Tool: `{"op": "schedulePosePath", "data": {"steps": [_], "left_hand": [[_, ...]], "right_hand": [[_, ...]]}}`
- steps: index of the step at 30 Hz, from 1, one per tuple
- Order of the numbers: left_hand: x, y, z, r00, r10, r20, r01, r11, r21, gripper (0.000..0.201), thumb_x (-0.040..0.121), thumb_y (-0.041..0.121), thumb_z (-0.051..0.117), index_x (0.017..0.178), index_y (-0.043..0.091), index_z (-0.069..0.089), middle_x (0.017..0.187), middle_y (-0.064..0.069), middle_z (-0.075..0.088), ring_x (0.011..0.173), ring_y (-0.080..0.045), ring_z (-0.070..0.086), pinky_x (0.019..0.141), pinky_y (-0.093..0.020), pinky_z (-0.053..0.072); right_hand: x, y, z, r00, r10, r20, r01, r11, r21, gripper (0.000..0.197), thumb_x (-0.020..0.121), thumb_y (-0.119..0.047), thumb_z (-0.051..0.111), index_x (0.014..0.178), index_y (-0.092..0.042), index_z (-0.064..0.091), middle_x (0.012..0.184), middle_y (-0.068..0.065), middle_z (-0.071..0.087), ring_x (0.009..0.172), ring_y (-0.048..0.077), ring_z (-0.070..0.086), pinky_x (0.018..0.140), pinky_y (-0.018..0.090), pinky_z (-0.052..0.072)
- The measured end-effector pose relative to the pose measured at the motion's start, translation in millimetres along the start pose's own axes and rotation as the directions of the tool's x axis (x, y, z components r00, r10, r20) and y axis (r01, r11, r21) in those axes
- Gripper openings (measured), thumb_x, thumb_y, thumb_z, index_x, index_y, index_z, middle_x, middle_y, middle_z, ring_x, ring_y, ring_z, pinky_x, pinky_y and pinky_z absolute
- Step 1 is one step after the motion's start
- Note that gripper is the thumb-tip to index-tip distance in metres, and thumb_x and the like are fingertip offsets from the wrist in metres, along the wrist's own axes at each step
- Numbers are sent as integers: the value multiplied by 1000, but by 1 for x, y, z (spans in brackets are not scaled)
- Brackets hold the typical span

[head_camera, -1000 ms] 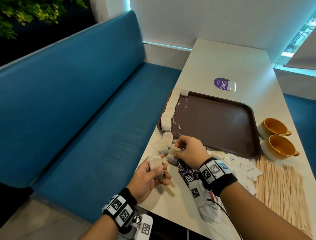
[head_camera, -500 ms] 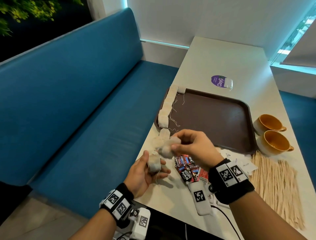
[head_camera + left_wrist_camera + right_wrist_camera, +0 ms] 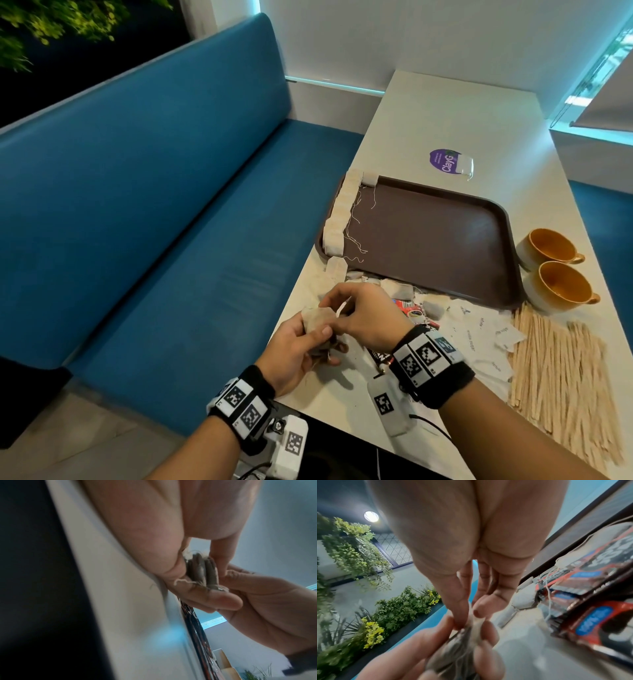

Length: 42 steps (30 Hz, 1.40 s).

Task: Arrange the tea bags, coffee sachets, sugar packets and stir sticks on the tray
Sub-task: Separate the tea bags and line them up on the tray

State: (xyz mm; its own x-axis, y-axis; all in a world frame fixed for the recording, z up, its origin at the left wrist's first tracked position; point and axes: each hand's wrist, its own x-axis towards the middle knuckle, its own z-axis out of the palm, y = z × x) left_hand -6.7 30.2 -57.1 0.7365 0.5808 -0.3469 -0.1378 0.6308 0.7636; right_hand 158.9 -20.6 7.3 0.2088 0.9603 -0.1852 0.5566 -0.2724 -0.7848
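1. So far only tea bags are on the tray (image 3: pixel 428 240): a row (image 3: pixel 339 219) lines its 9 o'clock rim, strings trailing inward; the rest of the tray floor is bare.
2. Left hand (image 3: pixel 294 349) grips a small stack of tea bags (image 3: pixel 317 320); right hand (image 3: pixel 363 318) pinches the stack's top edge, at 6 o'clock of the tray, above the bench (image 3: pixel 455 113).
3. Loose tea bags (image 3: pixel 399 289) lie just off the tray's 6 o'clock rim.
4. Left to place: coffee sachets (image 3: pixel 416 313), sugar packets (image 3: pixel 486 332) at 5 o'clock, stir sticks (image 3: pixel 561 377) beyond.
5. Judged early: one of four kinds begun.
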Motion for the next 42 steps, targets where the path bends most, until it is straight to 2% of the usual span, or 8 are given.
{"op": "schedulePosePath", "data": {"steps": [4,12,17,21,28,31,37,42], "left_hand": [[1,-2,-1,999,37,-16,-37,999,-1,39,87,2,72,123,2,59,103,-22,69,84,-32,72,60,-35,58],[4,-6,-6,999,52,0,-52,999,4,52,83,3,69,133,1,54,93,-15,67,88,-31,66,60,-37,56],[5,-7,-5,999,51,-1,-51,999,-7,53,82,1,70,132,0,54,93,-14,66,87,-30,67,59,-36,56],[3,-6,-7,998,64,4,-64,998,-29,54,83,3,72,134,2,53,94,-14,65,87,-29,65,60,-35,54],[1,-3,-5,998,55,-6,-56,997,-53,55,82,2,72,134,4,53,103,-17,69,93,-26,69,61,-36,56],[1,-2,-4,999,45,-17,-47,995,-83,53,82,3,72,132,6,55,95,-14,69,90,-24,68,61,-35,56],[1,4,3,996,-23,-89,11,992,-128,62,96,52,56,127,-2,60,98,-21,69,79,-28,68,60,-37,55],[1,3,-1,997,-70,-26,67,994,-87,78,93,65,41,119,-4,65,99,-32,67,84,-35,68,60,-40,57]], "right_hand": [[18,5,-13,990,59,-129,-52,997,53,12,82,-23,83,88,-28,74,83,-6,73,65,7,64,64,22,52],[79,17,-37,956,138,-257,-207,942,-264,24,86,-31,76,107,-27,66,105,-1,58,97,18,62,90,40,56],[94,18,-33,957,163,-240,-240,910,-339,16,83,-40,81,88,-30,69,106,-4,57,90,16,64,85,39,58],[95,23,-29,955,147,-259,-210,950,-233,18,82,-28,82,71,-31,67,97,-4,56,82,19,67,78,42,61],[50,6,-51,951,96,-293,-72,993,89,11,84,-23,79,78,-20,70,81,-4,75,78,16,71,76,32,59],[27,0,-54,944,74,-321,11,966,258,10,87,-14,76,81,-15,68,80,3,74,76,22,71,78,38,60],[-10,-15,-25,998,69,13,-61,751,658,10,82,0,71,81,-5,63,75,20,60,63,27,57,55,31,53],[-13,-14,1,989,100,105,-133,914,383,10,88,-3,75,87,3,66,69,10,64,58,23,57,54,27,48]]}}
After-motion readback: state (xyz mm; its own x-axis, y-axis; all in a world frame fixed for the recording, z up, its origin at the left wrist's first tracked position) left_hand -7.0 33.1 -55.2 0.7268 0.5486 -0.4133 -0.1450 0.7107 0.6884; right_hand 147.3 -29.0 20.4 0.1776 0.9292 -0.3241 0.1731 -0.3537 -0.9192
